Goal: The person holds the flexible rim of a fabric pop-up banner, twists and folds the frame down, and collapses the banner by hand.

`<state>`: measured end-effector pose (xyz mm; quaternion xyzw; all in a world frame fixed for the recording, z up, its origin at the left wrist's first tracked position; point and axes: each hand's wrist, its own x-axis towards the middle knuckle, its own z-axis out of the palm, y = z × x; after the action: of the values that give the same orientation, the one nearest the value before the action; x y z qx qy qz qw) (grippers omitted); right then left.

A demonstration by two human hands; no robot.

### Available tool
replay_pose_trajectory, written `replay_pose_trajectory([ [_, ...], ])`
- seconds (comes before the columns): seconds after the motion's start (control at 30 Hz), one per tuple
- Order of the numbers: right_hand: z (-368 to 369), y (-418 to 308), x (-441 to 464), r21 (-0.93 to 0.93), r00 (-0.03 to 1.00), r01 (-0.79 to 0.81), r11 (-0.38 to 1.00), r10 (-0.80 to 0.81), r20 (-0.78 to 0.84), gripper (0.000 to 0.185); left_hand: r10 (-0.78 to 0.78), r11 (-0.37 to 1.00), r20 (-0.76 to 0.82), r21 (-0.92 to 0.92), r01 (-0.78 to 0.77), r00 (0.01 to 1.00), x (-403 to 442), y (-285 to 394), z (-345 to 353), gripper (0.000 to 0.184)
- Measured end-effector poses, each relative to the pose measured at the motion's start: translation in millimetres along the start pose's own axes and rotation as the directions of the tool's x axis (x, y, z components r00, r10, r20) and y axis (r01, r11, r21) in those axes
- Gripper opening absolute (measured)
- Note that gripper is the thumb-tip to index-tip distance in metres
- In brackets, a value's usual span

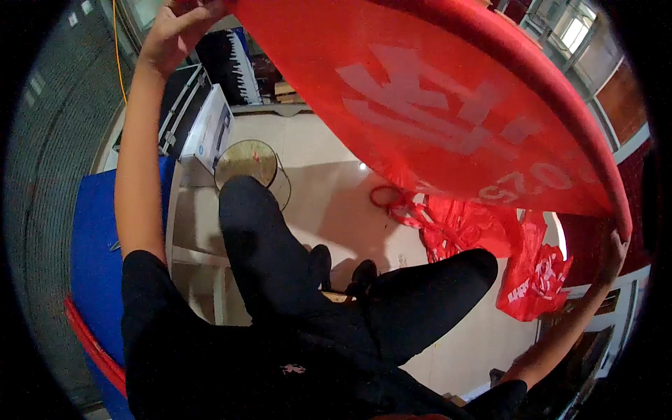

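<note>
Holding a lettered red banner (420, 91) outstretched, a person is gripping it with left hand (178, 35) and right hand (617, 250), seemingly needing even tension next.

Looks like thin, smooth cloth on the red banner (427, 98), with flat, dull, pale letters (462, 140). Looks soft and matt on the fat rim (560, 87). Looks thin, creased and a bit shiny on the crumpled red heap (535, 283); hard to tell cloth from plastic there. Shines on the smooth floor tiles (318, 150). Looks like dull cloth on the black T-shirt (217, 357) and black trousers (255, 238). Looks like smooth card on the white box (208, 136), and like matt cloth on the blue cover (105, 231). Looks slick, like plastic, on the red tube (91, 343). Looks rough and ridged on the grey shutter (59, 154).
</note>
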<state>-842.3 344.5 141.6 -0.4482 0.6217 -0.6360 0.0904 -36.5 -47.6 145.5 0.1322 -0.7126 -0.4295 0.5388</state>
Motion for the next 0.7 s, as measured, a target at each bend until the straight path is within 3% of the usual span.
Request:
replay_pose_trajectory([
  [0.03, -4, -2, 2, -0.031, 0.998, 0.007, 1.000, -0.005, 0.064, 0.041, 0.017, 1.000, 0.000, 0.003, -0.017, 1.000, 1, -2, -7, 0.040],
  [0.17, -13, -14, 11, 0.021, 0.998, 0.008, 1.000, -0.009, 0.067, 0.036, 0.000, 1.000, 0.025, -0.016, 0.000, 1.000, 6, 9, -7, 0.037],
  [0.23, -28, -22, 20, 0.044, 0.987, 0.053, 0.998, -0.059, 0.151, 0.032, 0.008, 0.998, -0.028, -0.059, -0.010, 1.000, 9, 19, 2, 0.037],
  [0.33, -33, -48, 27, 0.084, 0.964, 0.140, 0.987, -0.155, 0.215, 0.037, 0.074, 0.996, 0.017, -0.048, -0.073, 0.997, 14, 33, 7, 0.038],
  [0.37, -29, -57, 28, 0.088, 0.962, 0.169, 0.982, -0.184, 0.201, 0.037, 0.106, 0.993, 0.021, -0.049, -0.105, 0.994, 19, 39, 10, 0.038],
  [0.47, -5, -96, 23, 0.051, 0.956, 0.279, 0.959, -0.273, -0.108, 0.044, 0.158, 0.984, 0.038, -0.088, -0.154, 0.987, 30, 54, 17, 0.038],
  [0.57, -32, -115, 39, 0.017, 0.979, 0.165, 0.986, -0.166, 0.120, 0.048, 0.183, 0.980, 0.018, -0.088, -0.180, 0.983, 35, 76, 31, 0.032],
  [0.63, 10, -144, 19, 0.140, 0.982, 0.186, 0.972, -0.186, -0.014, 0.046, 0.208, 0.977, 0.027, -0.053, -0.206, 0.978, 43, 84, 27, 0.035],
  [0.7, 4, -153, 26, 0.113, 0.955, 0.274, 0.955, -0.284, 0.088, 0.040, 0.225, 0.974, 0.041, -0.018, -0.225, 0.973, 53, 96, 17, 0.038],
])
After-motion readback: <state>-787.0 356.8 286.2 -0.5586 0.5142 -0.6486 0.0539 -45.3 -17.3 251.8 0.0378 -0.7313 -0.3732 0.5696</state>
